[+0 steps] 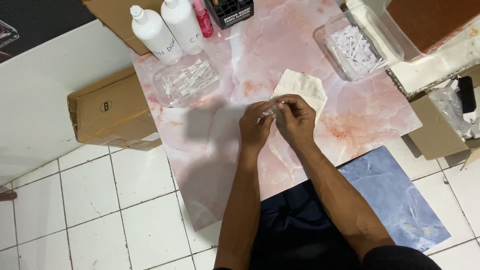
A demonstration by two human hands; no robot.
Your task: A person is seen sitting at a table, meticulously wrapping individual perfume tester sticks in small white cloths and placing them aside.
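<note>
Nearest the camera, two bare forearms are reaching up over a pink marbled desk (210, 165) that is lying on the white tiled floor (100, 210). The left hand (256, 125) and right hand (296, 120) are meeting above the slab, fingertips pinched together on a small clear vial (270, 111) — both grips are closing on it, with the vial sitting between the two hands, just over the edge of a folded paper towel (302, 87). Further out, a clear plastic tray of small vials (186, 80) is resting to the left and another clear tray of white-tipped pieces (356, 47) to the right. Farthest off, two white pump bottles (167, 32) and a pink spray bottle (203, 19) are standing — beside a cardboard box (107, 112).
</note>
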